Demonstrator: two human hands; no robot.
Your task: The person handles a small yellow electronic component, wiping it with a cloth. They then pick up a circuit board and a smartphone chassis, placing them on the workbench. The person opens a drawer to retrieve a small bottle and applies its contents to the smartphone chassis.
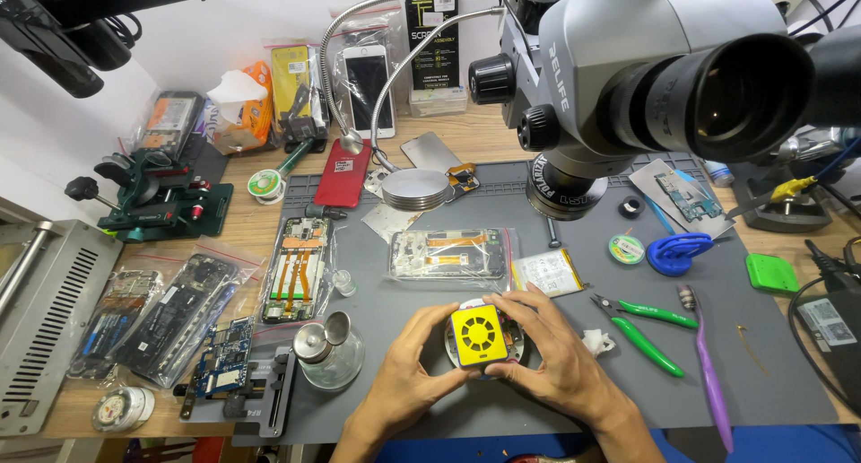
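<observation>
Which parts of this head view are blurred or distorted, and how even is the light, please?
Head view: the microscope looms large and soft at the top; the table edges bow from the wide lens; light is even, with faint shadows under both hands, left hand and right hand, around the sharp yellow square device.

both hands meet low on the grey work mat [430,400], the left hand [414,366] and right hand [554,360] cupping a small yellow square fan unit [478,335] between their fingertips, over a round white base. just right of them lie green-handled pliers [647,330] and a purple toothbrush [707,370]. above the hands sits an opened phone in a clear bag [451,253], under the grey microscope [628,77].
</observation>
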